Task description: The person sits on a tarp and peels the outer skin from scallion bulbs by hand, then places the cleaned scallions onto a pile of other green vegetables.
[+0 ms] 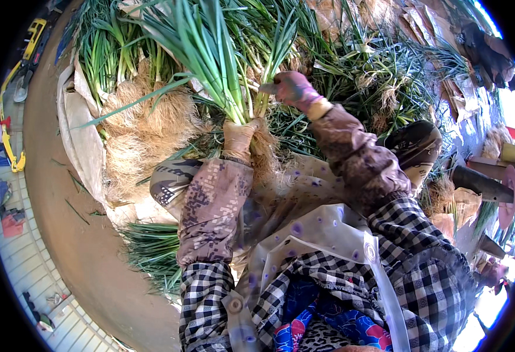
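My left hand (238,139), in a tan glove, is wrapped round the white lower stalks of a bunch of spring onions (225,88). Long green leaves fan up and away from it, and pale stringy roots (264,154) hang just right of the fist. Slightly farther and to the right, my right hand (295,91), in a stained pinkish glove, has its fingers closed at the stalks of a smaller spring onion clump (272,61) beside the bunch. The fingertips are partly hidden among the stalks.
Piled spring onions with matted roots (128,111) lie on a pale cloth (73,135) to the left. A looser heap (363,76) spreads at the far right. More leaves (152,252) lie near my left forearm. Brown floor (58,205) runs along the left, with a yellow-framed object (11,105) beyond.
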`<state>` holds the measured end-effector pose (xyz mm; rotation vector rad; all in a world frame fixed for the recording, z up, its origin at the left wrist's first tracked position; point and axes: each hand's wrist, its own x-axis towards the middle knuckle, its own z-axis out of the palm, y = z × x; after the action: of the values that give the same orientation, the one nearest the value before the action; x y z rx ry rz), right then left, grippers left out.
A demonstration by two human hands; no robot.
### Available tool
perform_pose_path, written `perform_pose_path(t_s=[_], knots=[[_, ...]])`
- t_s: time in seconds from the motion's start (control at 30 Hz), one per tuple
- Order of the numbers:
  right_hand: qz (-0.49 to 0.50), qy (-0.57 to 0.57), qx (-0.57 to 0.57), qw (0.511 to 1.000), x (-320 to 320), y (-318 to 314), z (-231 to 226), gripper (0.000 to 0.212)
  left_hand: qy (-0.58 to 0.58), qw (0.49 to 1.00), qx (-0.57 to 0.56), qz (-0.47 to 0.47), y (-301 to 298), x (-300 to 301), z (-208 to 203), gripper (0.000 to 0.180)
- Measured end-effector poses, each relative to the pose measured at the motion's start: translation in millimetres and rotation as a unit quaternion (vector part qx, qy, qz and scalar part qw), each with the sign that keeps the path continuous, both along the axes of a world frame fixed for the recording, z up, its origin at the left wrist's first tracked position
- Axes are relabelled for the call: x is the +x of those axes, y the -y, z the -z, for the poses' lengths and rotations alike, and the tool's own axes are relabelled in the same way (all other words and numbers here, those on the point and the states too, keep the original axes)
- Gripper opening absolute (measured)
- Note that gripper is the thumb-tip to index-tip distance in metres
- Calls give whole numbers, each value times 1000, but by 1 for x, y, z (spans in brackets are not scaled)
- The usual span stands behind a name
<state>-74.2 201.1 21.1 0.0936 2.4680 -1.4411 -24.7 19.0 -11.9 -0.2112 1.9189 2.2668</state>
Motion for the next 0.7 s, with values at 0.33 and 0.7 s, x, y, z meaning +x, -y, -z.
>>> perform_pose_path(t_s=[0.33, 0.7], knots=[[-145, -373, 82, 913, 60, 50, -26, 9, 96, 995, 16, -11, 6, -12, 14, 28], [357, -358, -524, 685, 25, -186, -86, 14, 77, 992, 87, 41, 8, -15, -3, 31]])
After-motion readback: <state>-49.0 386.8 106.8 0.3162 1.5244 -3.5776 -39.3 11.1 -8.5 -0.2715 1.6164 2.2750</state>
